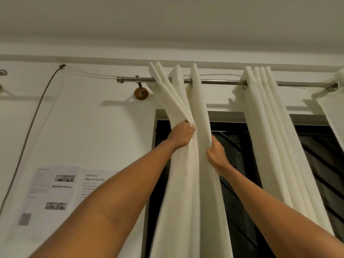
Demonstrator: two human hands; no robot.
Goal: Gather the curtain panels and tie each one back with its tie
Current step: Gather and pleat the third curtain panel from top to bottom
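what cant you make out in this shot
Head view:
No curtain ties show; the bottom edge cuts off the left panel and middle panel.
Fingers of the left hand and right hand: partly hidden in the left panel's folds.
The far-right panel: cut by the right edge.
The wall sheet: small print blurred.

curtain panel [188, 183]: matt cream cloth | rod [219, 82]: shiny metal

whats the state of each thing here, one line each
left cream fabric curtain panel, partly gathered, no tie on it
middle cream fabric curtain panel, bunched in folds, hanging free
left hand, grips the left panel's gathered folds
right hand, grips that panel's right edge
dark window, uncovered between panels
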